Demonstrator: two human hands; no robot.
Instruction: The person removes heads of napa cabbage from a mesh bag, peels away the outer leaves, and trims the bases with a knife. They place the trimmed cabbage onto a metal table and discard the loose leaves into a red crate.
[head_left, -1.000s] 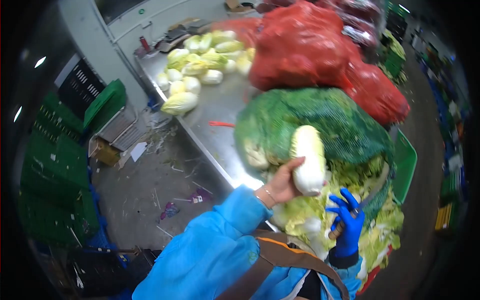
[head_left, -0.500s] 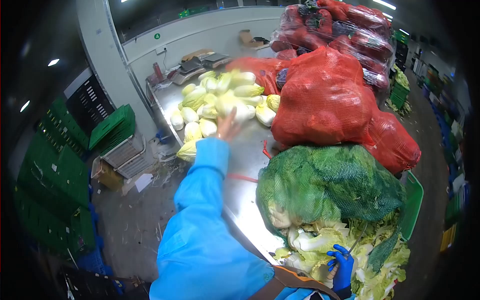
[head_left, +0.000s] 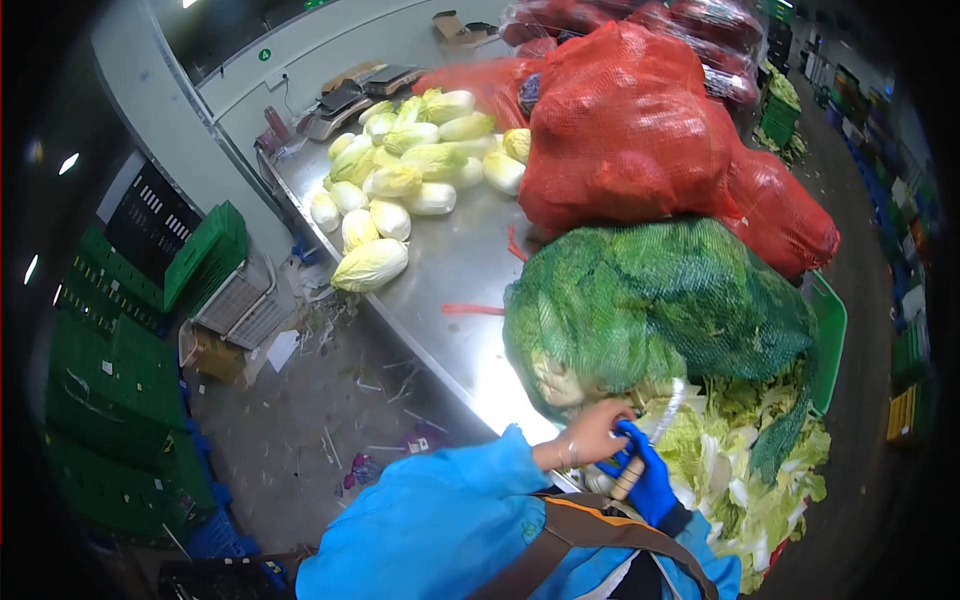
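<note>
My left hand (head_left: 592, 432), bare, is close against my right hand at the near table edge. Its fingers are curled in by the blue fingertips; what they pinch, if anything, is hidden. A blue glove covers my right hand (head_left: 650, 485), which is closed around a knife (head_left: 627, 479) with a wooden handle. The blade points up and away. Just beyond both hands lies a green mesh sack (head_left: 650, 300) of napa cabbages, its opening toward me. Loose cabbage leaves (head_left: 735, 450) are heaped to the right. Trimmed napa cabbages (head_left: 405, 180) form a pile at the far left of the table.
Large red mesh sacks (head_left: 625, 130) stand behind the green one on the metal table (head_left: 440, 340). A red tie (head_left: 472, 309) lies on the metal. Scales (head_left: 345, 98) sit at the far end. Green crates (head_left: 120, 400) are stacked on the left, and scraps litter the floor.
My left hand has come back from the napa cabbage pile to my right hand, leaving the cabbages there. The knife hand is now nearer the table edge. The camera view has shifted.
</note>
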